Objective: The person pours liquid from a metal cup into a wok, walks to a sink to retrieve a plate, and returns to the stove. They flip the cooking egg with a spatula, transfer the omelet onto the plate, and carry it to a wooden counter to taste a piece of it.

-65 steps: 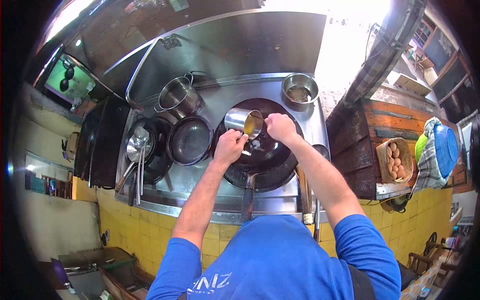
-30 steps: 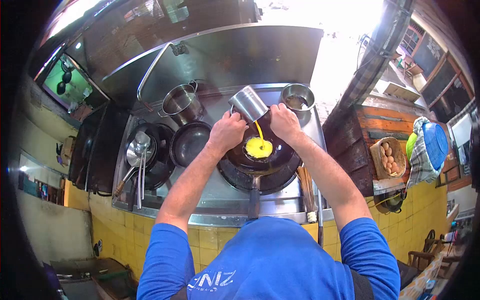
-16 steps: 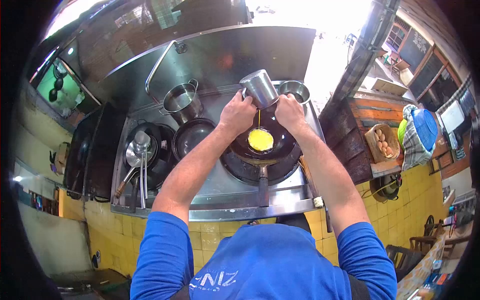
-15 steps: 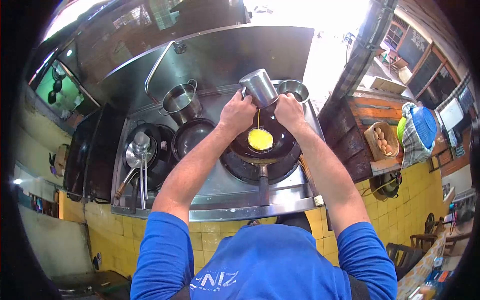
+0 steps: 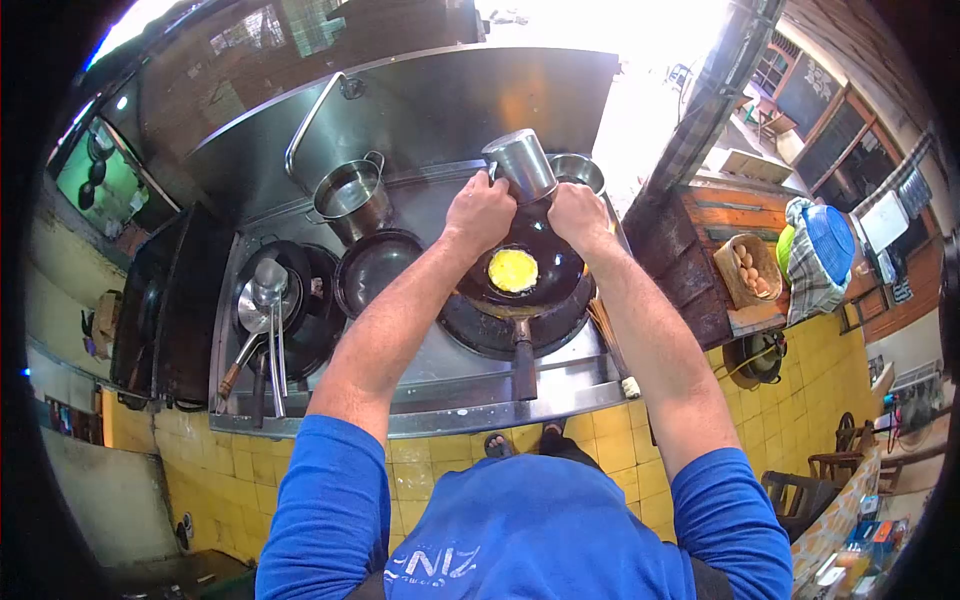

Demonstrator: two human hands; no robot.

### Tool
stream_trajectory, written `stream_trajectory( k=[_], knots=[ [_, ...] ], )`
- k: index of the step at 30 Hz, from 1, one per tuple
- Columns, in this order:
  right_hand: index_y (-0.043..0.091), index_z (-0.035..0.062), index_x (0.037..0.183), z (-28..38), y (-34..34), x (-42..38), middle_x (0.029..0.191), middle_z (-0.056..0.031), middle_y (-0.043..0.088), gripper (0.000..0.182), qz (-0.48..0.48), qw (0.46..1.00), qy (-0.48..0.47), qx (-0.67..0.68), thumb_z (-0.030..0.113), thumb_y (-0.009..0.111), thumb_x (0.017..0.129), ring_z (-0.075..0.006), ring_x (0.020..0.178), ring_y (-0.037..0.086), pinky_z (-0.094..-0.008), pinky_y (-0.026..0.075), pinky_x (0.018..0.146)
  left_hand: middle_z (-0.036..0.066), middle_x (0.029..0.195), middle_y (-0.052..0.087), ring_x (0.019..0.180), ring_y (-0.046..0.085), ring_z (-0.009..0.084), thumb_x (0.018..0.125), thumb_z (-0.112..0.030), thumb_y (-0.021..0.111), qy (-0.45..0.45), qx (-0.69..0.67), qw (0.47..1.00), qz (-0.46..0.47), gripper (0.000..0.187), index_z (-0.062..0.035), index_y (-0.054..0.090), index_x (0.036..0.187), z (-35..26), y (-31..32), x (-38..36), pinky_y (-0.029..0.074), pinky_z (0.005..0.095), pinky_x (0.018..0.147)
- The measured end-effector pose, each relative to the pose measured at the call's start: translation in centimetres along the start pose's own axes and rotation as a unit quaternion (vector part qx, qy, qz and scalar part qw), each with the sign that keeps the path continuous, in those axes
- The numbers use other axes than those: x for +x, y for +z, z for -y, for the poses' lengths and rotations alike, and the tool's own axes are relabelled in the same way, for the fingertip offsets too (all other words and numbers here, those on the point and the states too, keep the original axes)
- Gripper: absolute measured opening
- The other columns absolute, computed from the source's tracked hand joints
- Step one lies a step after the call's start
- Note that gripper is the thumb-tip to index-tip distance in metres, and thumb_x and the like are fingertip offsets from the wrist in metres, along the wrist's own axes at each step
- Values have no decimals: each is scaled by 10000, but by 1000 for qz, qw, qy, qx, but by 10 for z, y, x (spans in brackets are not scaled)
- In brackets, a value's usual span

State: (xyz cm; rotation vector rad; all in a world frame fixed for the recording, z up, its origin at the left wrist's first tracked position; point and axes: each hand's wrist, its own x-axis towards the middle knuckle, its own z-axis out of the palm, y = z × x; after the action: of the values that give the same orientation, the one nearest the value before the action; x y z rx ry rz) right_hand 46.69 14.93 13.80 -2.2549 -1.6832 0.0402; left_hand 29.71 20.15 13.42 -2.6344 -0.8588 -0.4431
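Note:
My left hand [image 5: 480, 212] is closed round the handle of a steel mug [image 5: 520, 168], held tilted above a dark wok [image 5: 540, 293]. In the wok lies a round yellow patch of egg [image 5: 513, 270] with a pale edge. My right hand [image 5: 581, 214] is closed beside the mug's lower end; its fingertips face away, and whether it holds the rim or something else is hidden. The wok's handle points towards me.
A steel pot [image 5: 352, 197] and an empty dark wok [image 5: 378, 275] stand on the stove left of centre. Ladles [image 5: 270, 282] rest on pans further left. Behind my right hand is a small steel pan [image 5: 577, 172]. An egg basket [image 5: 748, 270] sits on the wooden counter at right.
The thin yellow stream from the mug to the wok no longer shows. Both hands and the mug stay over the wok. The whole view has shifted slightly.

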Motion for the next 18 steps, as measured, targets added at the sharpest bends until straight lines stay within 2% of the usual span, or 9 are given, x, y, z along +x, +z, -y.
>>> stream_trajectory(
  k=[7, 9, 10, 12, 13, 15, 16, 17, 18],
  knots=[
    [692, 12, 945, 0, -3, -10, 977, -209, 672, 238, 28, 999, 34, 15, 108, 546, 784, -330, 948, 660, -416, 515, 844, 99, 954, 631, 970, 578, 280, 783, -141, 591, 4, -4, 999, 46, 166, -52, 712, 854, -9, 0, -4, 486, 372, 873],
    [693, 11, 944, 3, -4, -13, 978, -211, 671, 235, 23, 999, 42, 25, 101, 547, 782, -331, 951, 658, -418, 514, 847, 111, 934, 625, 949, 588, 324, 823, -230, 600, -56, -92, 994, 5, 205, -58, 710, 800, -15, -2, -6, 511, 404, 806],
    [693, 10, 943, 4, -5, -13, 979, -212, 671, 234, 19, 998, 50, 35, 94, 548, 780, -332, 955, 657, -420, 512, 850, 111, 934, 625, 949, 588, 324, 823, -230, 600, -57, -92, 994, 3, 205, -58, 710, 800, -17, -2, -7, 511, 404, 806],
    [688, 7, 949, 5, -4, -12, 981, -217, 668, 230, 27, 998, 43, 45, 103, 552, 790, -339, 960, 652, -421, 510, 854, 123, 900, 650, 911, 610, 325, 848, -258, 592, -138, -174, 975, -5, 236, -59, 711, 808, -24, 1, -6, 509, 425, 773],
    [684, 5, 956, 4, -3, -11, 984, -221, 665, 228, 35, 997, 38, 56, 112, 556, 801, -345, 964, 648, -423, 507, 858, 123, 900, 650, 911, 610, 325, 848, -258, 592, -138, -173, 975, -6, 236, -59, 711, 808, -24, 6, -4, 509, 425, 773],
    [667, 3, 999, 4, 1, -13, 979, -225, 663, 247, 12, 997, 14, 70, 130, 562, 816, -354, 959, 645, -425, 506, 856, 131, 826, 674, 786, 634, 333, 863, -282, 586, -202, -308, 929, -13, 252, -74, 715, 804, -27, 13, -1, 500, 422, 732],
    [650, 1, 1042, 4, 2, -17, 975, -229, 661, 270, -11, 996, -10, 84, 147, 569, 831, -363, 953, 641, -426, 505, 855, 126, 707, 665, 637, 633, 286, 883, -322, 580, -236, -350, 907, -7, 322, -49, 703, 765, -29, 16, -2, 488, 399, 679],
    [650, 1, 1042, 2, 8, -20, 975, -229, 661, 270, -11, 996, -10, 83, 147, 569, 831, -363, 953, 641, -426, 505, 855, 126, 707, 665, 637, 633, 286, 883, -322, 580, -236, -350, 906, -8, 322, -49, 703, 765, -32, 19, -5, 488, 399, 679],
    [625, -2, 1087, -2, 20, -22, 966, -231, 660, 298, -68, 989, -35, 130, 159, 572, 842, -368, 946, 638, -432, 505, 845, 105, 665, 643, 603, 616, 247, 893, -330, 574, -290, -438, 851, -1, 352, -32, 691, 747, -34, 24, -9, 483, 383, 655]
  ],
)
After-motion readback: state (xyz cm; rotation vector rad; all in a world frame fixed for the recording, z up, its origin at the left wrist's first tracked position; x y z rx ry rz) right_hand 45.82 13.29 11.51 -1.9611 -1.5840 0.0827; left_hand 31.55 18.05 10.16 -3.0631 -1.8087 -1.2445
